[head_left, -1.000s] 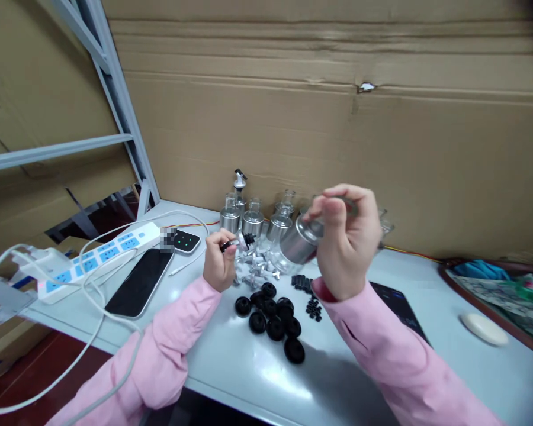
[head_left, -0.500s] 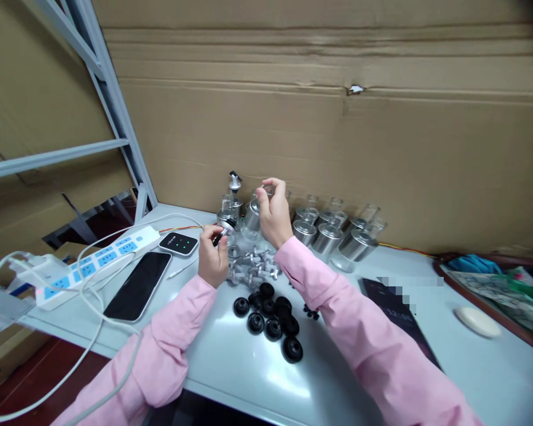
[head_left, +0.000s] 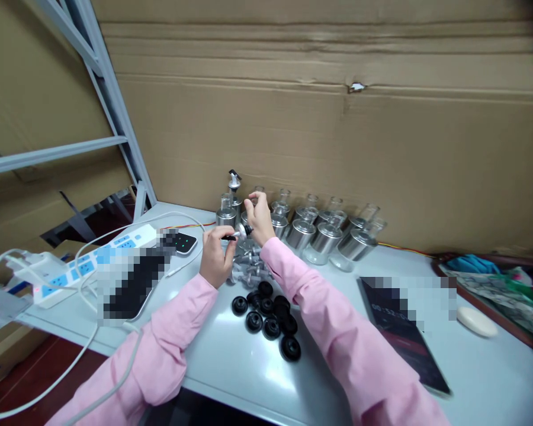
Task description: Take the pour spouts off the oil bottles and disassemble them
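Observation:
My left hand [head_left: 217,257] pinches a pourer stopper [head_left: 241,232] with a silver body and black parts, tilted sideways, its ribbed end to the right. Just beyond it, my right hand [head_left: 260,219] is curled round the neck of a glass bottle [head_left: 247,216] with a steel band; the hand partly hides the bottle. Behind, another bottle carries an upright pourer [head_left: 234,180]. Below the hands lies a pile of grey-and-silver pourer parts [head_left: 251,269]. Nearer to me are several round black caps [head_left: 270,327].
Several steel-banded glass bottles [head_left: 328,236] stand along the cardboard wall [head_left: 293,130]. To the left lie a power strip [head_left: 86,266], white cables, a phone [head_left: 137,290] and a small display device [head_left: 182,242]. At right are a dark tablet [head_left: 404,331], a white oval object [head_left: 477,321] and a tray rim [head_left: 501,305].
My right hand has moved left and slightly down, along with the bottle. The pourer in my left hand has shifted right and turned more level.

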The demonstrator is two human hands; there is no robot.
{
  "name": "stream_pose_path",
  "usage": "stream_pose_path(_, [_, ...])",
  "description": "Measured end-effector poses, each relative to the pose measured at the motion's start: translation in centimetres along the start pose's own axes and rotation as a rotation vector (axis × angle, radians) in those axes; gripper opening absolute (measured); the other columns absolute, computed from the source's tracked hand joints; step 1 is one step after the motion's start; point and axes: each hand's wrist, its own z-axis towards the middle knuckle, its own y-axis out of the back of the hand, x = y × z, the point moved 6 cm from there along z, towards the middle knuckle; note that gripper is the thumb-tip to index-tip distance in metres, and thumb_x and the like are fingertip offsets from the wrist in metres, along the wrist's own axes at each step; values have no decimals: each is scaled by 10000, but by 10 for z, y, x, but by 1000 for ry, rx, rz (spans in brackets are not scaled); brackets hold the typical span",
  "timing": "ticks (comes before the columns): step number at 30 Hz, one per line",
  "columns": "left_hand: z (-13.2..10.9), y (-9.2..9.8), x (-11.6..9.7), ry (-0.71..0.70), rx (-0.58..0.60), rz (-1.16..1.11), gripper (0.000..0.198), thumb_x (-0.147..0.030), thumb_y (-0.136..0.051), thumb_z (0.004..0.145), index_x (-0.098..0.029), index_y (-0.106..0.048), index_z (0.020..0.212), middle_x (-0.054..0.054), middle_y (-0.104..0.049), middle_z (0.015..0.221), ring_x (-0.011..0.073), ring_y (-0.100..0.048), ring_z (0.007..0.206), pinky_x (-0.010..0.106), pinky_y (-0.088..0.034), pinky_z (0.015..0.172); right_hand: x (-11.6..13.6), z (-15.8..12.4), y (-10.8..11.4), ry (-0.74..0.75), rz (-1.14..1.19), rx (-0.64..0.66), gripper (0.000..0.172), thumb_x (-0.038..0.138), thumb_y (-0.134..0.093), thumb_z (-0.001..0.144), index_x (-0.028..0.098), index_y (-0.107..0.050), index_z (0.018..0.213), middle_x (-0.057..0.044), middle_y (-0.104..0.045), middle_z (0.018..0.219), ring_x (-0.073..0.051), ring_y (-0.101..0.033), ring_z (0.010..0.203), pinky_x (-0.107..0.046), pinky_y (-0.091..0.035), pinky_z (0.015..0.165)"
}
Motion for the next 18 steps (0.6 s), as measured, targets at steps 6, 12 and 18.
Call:
stream_pose_path(6, [-2, -1, 2, 46, 5, -25, 104, -272, -463, 855, -186, -451, 912, 42, -558, 844, 168, -532, 801, 316, -431, 720, 18, -8, 18, 91, -3, 49, 219, 227, -371, 866, 167, -529, 1004, -119, -493, 1110, -171, -443, 1126, -305, -319, 984])
stream_pose_path(12, [-1, -1, -21, -17, 77, -84, 68, -227, -493, 845, -190, -468, 896, 23, -565, 790, 148, -527, 720, 298, -438, 673, 44, -64, 70, 283, 12, 241, 216, 297, -467, 859, 216, -582, 1023, -70, -582, 1041, -171, -543, 1007, -329, -427, 902])
stream_pose_path(18, [-19, -15, -65, -248, 296, -248, 202, -168, -488, 845, -203, -460, 1042, 47, -579, 862, 167, -536, 787, 322, -457, 711, 26, -125, 98, 219, 45, 275, 257, 225, -573, 795, 260, -583, 1049, -26, -668, 952, -163, -635, 826, -311, -496, 802])
